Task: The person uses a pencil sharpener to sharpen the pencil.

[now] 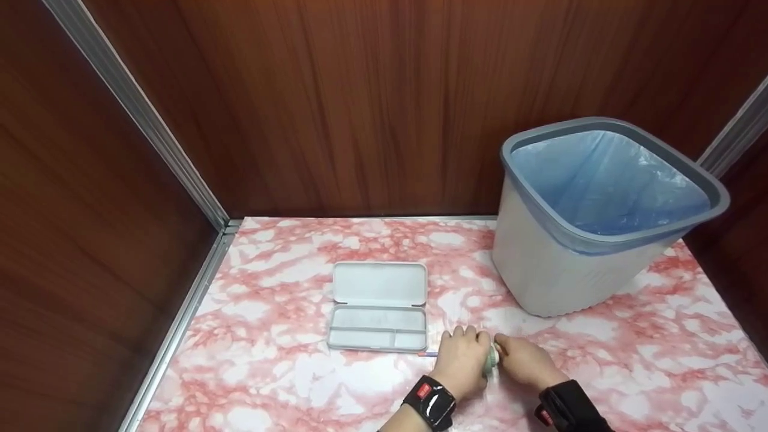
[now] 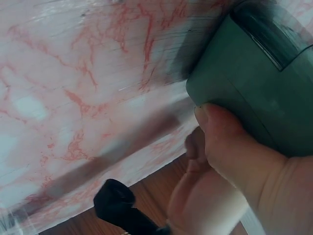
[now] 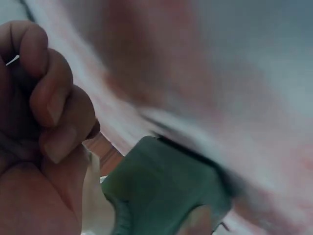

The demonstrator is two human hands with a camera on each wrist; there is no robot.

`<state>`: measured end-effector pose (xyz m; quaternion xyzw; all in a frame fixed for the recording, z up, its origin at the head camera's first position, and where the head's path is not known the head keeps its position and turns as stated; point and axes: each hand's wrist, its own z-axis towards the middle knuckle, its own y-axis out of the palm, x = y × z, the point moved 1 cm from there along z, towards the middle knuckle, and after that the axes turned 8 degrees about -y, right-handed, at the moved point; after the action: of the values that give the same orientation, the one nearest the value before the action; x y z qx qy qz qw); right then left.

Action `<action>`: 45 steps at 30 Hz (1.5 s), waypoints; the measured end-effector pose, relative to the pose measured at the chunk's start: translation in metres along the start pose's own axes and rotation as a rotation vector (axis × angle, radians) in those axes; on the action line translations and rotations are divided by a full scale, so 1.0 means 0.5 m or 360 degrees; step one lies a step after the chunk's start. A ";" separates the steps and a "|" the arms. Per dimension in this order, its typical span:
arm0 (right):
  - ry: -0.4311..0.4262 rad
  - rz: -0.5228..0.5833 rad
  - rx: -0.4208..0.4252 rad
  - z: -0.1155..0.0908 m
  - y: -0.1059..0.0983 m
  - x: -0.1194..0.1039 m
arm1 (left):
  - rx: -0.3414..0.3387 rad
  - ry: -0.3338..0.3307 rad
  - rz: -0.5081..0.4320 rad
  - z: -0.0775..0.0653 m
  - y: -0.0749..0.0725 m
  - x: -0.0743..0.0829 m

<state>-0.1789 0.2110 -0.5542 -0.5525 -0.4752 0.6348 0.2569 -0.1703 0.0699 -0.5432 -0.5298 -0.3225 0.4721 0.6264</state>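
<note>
My left hand (image 1: 462,363) grips a green box-shaped pencil sharpener (image 2: 254,93) on the table; its dark see-through front shows in the left wrist view. In that view the thumb presses its side. To its right, my right hand (image 1: 528,362) curls its fingers at the sharpener's cream crank side (image 3: 97,198); the exact grip is partly hidden. A thin red-and-blue stick (image 1: 427,354), seemingly a pencil, pokes out left of my left hand. Beyond it lies an opened pale grey pencil case (image 1: 379,285), its lid folded back and compartments in its base.
A tall white bin (image 1: 546,270) with a grey rim and blue liner stands at the back right. Brown wood-look panels (image 1: 360,108) enclose the back and sides. Red-and-white marbled sheeting (image 1: 252,360) covers the table.
</note>
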 end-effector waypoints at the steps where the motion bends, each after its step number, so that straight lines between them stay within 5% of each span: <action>1: 0.0005 -0.0007 -0.0015 -0.003 0.006 0.001 | 0.0002 0.0000 0.0001 0.000 0.000 0.000; 14: -0.0165 -0.0076 -0.0011 -0.068 0.018 -0.018 | 0.0018 -0.0001 0.0020 0.002 -0.002 -0.004; 27: -0.0118 -0.0080 0.0022 -0.110 -0.029 -0.061 | -0.0001 0.0000 0.0005 0.004 -0.001 -0.003; 40: -0.0145 -0.0035 0.0206 -0.075 -0.074 -0.064 | -0.0025 0.0018 0.0013 0.000 0.000 -0.001; 45: -0.0115 -0.0021 0.0171 -0.046 -0.078 -0.052 | -0.0008 0.0019 0.0032 0.000 -0.005 0.000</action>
<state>-0.1583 0.2125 -0.5063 -0.5113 -0.4530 0.6773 0.2731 -0.1697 0.0698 -0.5410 -0.5373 -0.3146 0.4746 0.6222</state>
